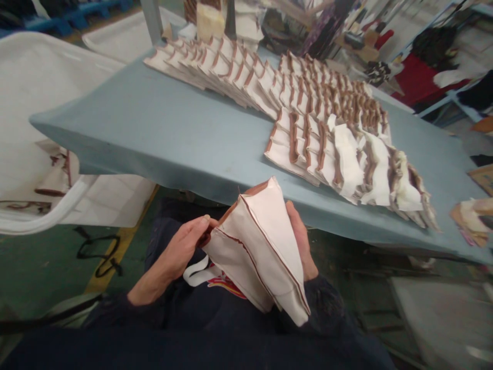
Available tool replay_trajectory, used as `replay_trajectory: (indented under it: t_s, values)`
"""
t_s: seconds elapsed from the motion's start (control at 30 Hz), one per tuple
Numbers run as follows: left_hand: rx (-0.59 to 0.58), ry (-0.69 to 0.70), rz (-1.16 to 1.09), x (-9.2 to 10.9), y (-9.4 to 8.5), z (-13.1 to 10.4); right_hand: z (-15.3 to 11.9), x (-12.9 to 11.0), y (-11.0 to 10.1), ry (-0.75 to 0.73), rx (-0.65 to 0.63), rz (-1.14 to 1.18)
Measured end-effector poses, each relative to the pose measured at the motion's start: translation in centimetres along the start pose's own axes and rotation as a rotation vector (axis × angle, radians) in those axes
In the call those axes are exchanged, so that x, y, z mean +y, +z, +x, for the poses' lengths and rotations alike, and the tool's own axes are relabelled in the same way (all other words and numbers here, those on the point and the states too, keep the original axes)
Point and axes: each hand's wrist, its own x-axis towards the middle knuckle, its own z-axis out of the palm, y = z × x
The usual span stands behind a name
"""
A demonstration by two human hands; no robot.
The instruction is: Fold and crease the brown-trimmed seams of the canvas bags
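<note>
A white sewn piece (254,241) with brown edges hangs over my lap, just in front of the table's near edge. My left hand (188,241) grips its upper left edge, fingers pressed together on the brown rim. On the other side, my right hand (302,239) holds the piece from behind, with the fingers partly hidden by it. Rows of similar white and brown pieces (246,72) lie overlapping on the blue-covered table (185,133). Nearer to me on the right is another row (321,154), with white strips on some pieces.
At the left stands a large white bin (73,203) with a few brown-edged pieces inside. A black strap (100,252) lies on the green floor. Behind the table, a person (327,25) is partly visible. A grey surface (442,318) is at the lower right.
</note>
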Motion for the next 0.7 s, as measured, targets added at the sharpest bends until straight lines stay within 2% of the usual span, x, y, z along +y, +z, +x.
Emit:
replay_trajectory:
  t_s: [0.23, 0.37, 0.6, 0.7]
  values:
    - [-0.149, 0.269, 0.315, 4.0, -0.6, -0.8, -2.1, -1.9, 1.5, -0.035, -0.080, 0.057]
    - [-0.147, 0.336, 0.376, 5.9, -0.1, -1.4, -2.1, -2.2, 1.1, -0.086, -0.074, 0.060]
    - [-0.130, 0.319, 0.459, 6.0, 1.6, -0.9, -1.9, -2.5, 0.0, -0.096, -0.036, 0.033]
    - [-0.121, 0.333, 0.480, 6.5, 1.7, -0.3, -0.9, -2.0, -1.1, -0.131, -0.013, -0.017]
